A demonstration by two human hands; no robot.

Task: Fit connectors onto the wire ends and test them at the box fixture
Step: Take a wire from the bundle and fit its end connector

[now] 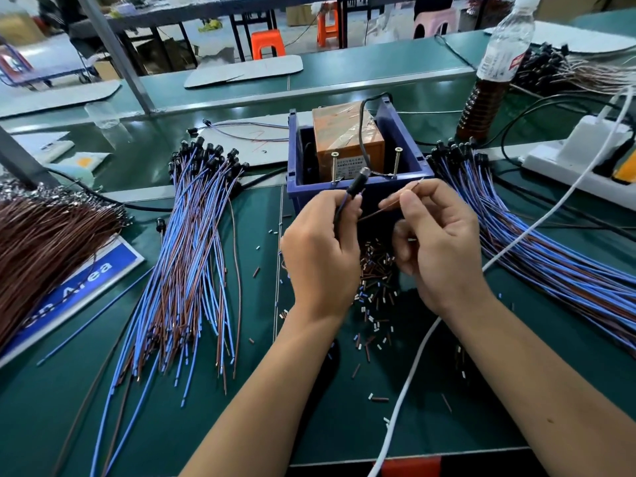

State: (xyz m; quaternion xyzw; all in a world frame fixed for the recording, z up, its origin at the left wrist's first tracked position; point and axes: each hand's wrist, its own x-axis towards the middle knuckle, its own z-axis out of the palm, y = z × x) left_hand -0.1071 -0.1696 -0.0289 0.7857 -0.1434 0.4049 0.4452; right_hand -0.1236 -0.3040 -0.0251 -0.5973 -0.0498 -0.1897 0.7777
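1. Left hand (321,249) is gripping a black connector (358,183) with its fingers curled round the body, tip angled up toward the blue box fixture (358,156). Blue lead is trailing down through the fist.
2. Right hand (438,246) is pinching the brown wire (389,207) between thumb and forefinger near its bare end. That end is pointing at the right screw (398,162) on the box rim.
3. My read: the two upright screws are serving as test contacts, so both hands are hovering right at the front wall to keep reach short.
4. Orange unit (347,136) is sitting inside the box; can't tell whether anything is lit.
5. Wire bundle (192,256) is lying to the left and another bundle (537,242) to the right, probably split as untested/tested.
6. Cut insulation scraps (375,287) are piling under the hands on the green mat (241,425), so stripping looks done right here.
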